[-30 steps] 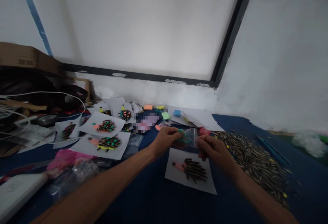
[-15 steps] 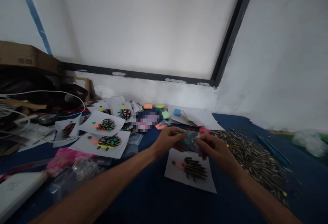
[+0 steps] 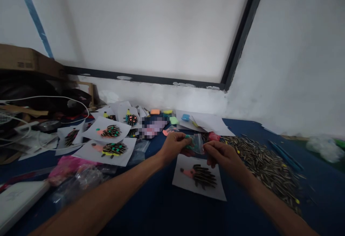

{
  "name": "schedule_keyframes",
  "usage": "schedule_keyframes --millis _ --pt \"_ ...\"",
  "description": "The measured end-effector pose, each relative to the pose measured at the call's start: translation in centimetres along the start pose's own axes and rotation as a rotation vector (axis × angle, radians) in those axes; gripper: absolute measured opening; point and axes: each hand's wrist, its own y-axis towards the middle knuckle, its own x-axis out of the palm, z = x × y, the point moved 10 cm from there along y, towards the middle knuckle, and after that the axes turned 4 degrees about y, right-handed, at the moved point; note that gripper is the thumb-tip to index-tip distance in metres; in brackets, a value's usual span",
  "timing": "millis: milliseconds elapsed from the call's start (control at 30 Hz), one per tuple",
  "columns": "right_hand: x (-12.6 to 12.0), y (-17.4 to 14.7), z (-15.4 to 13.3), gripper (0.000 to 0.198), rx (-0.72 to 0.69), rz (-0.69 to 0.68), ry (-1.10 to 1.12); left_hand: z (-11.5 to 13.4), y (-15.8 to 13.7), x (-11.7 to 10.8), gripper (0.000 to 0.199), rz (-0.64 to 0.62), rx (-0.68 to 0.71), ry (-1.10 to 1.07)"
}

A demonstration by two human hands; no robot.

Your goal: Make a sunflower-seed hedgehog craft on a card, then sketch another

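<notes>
A small clear zip bag [image 3: 198, 143] with a green lump of modelling clay [image 3: 191, 143] inside is held up between my hands. My left hand [image 3: 175, 144] is closed on the bag's left part, around the green clay. At the bag's right edge, beside the zip strip, my right hand [image 3: 219, 152] pinches with thumb and forefinger. Below them on the blue tabletop lies a white paper [image 3: 179, 185] bearing a hedgehog figure [image 3: 202, 176] with a pink face, dark nose and dark striped seeds as spines.
A heap of striped seeds [image 3: 265, 164] spreads at the right, with a blue tool-like strip [image 3: 287, 155] behind it. Finished-looking hedgehog papers [image 3: 125, 158] lie at the left. Coloured clay packs, such as an orange one [image 3: 155, 112], sit along the wall. Crumpled plastic [image 3: 86, 180] lies front left.
My right fingers have shifted from over the bag to its right edge, so its zip strip now shows. The bag sits slightly further left. The hedgehog paper stays put.
</notes>
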Motion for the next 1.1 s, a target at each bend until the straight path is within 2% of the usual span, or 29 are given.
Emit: schedule_keyframes --millis 267,433,600,800,933,1100 --pt "0.2 0.0 0.4 0.031 0.032 -0.012 -0.013 0.2 -0.3 0.4 0.021 -0.022 0.002 0.005" --pt "0.1 0.0 0.2 0.033 0.006 0.006 0.021 0.4 -0.5 1.5 0.031 -0.118 0.029 0.003" --pt "-0.5 0.0 0.1 0.037 -0.021 0.047 0.057 0.9 -0.3 2.0 0.033 -0.145 0.037 -0.006" --pt "-2.0 0.1 0.2 0.037 -0.030 0.143 0.069 2.2 1.0 3.3 0.045 -0.291 -0.008 0.034" --pt "-2.3 0.2 0.3 0.039 -0.025 0.167 0.070 2.5 1.9 3.9 0.037 -0.360 0.016 0.095" --pt "-2.0 0.3 0.7 0.043 -0.005 0.151 0.069 2.4 2.1 3.7 0.035 -0.382 0.045 0.111"
